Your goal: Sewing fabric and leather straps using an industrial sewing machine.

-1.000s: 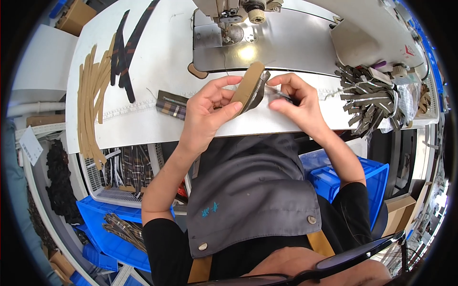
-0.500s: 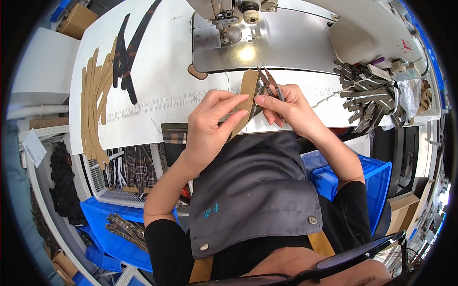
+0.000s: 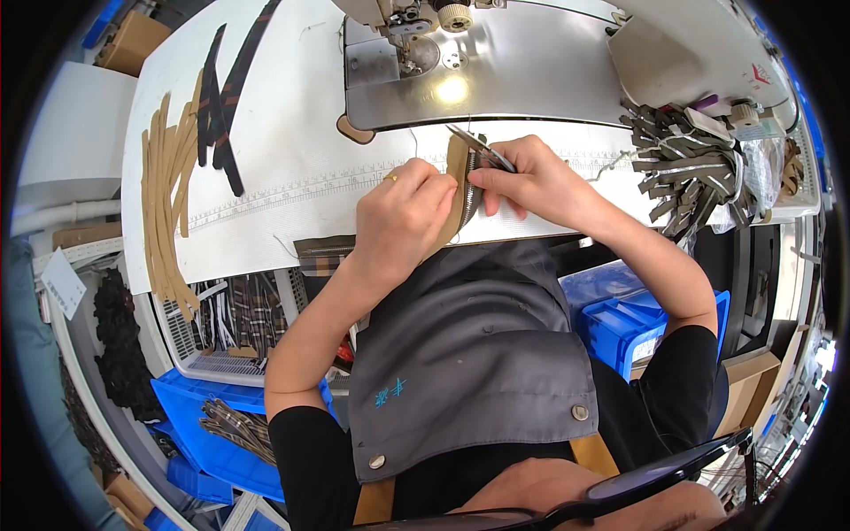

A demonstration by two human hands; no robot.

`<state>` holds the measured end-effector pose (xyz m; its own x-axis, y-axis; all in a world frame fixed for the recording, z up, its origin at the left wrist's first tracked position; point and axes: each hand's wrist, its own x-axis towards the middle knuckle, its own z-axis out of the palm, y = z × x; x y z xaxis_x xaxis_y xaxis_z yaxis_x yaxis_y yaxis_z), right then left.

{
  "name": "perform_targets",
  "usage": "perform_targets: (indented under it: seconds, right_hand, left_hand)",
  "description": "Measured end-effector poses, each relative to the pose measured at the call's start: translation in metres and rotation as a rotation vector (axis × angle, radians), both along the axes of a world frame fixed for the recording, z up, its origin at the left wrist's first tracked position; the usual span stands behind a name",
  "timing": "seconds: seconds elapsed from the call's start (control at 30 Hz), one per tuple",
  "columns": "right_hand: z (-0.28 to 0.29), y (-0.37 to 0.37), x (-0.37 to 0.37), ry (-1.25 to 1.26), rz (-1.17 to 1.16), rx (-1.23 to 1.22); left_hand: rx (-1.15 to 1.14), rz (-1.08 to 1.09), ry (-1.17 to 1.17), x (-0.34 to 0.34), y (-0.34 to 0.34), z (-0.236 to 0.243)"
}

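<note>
My left hand (image 3: pixel 400 217) pinches the edge of a tan fabric strip (image 3: pixel 457 159) with a metal-toothed zipper (image 3: pixel 471 181) along its right side. The strip hangs past the table edge toward my apron. In my right hand (image 3: pixel 538 184) are thread snips (image 3: pixel 482 150), whose blades point up and left across the top of the strip. My right thumb presses near the zipper teeth, while the other fingers of that hand curl around the snips or behind the strip. A plaid piece with a dark zipper (image 3: pixel 324 257) lies left of my left wrist.
A sewing machine (image 3: pixel 409 44) stands beyond my hands, above its metal plate (image 3: pixel 531 80). Tan strips (image 3: pixel 164 203) and dark strips (image 3: pixel 228 97) lie left. Bundled zipper strips (image 3: pixel 691 168) are at right. Blue bins (image 3: pixel 620 327) and a white basket (image 3: pixel 221 363) sit below the table.
My left fingers have closed together on the strip's edge. The snips have turned from pointing upward to leaning left over the strip's top. My right forearm has swung outward.
</note>
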<state>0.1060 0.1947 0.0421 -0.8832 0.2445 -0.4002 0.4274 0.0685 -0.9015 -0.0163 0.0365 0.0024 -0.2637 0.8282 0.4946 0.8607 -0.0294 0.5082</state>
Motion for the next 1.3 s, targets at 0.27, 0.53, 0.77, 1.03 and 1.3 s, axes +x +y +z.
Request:
perform_targets:
  seconds: [0.27,0.53,0.77,1.03,1.3]
  right_hand:
    - [-0.006,-0.011,0.041,0.286,-0.014,1.001]
    - [-0.017,-0.02,0.047,0.288,-0.026,1.014]
    - [-0.018,-0.02,0.046,0.293,-0.013,1.052]
    - [-0.02,-0.02,0.047,0.305,-0.038,0.99]
    - [-0.021,-0.02,0.048,0.341,-0.078,0.922]
  left_hand:
    - [0.023,0.009,0.111,0.001,0.003,-0.002]
    - [0.03,-0.036,0.062,0.0,0.005,0.0]
    - [-0.094,-0.102,-0.043,-0.003,0.003,0.009]
    - [-0.02,-0.114,0.124,-0.002,0.005,0.006]
    - [-0.069,-0.106,0.149,0.005,0.004,0.004]
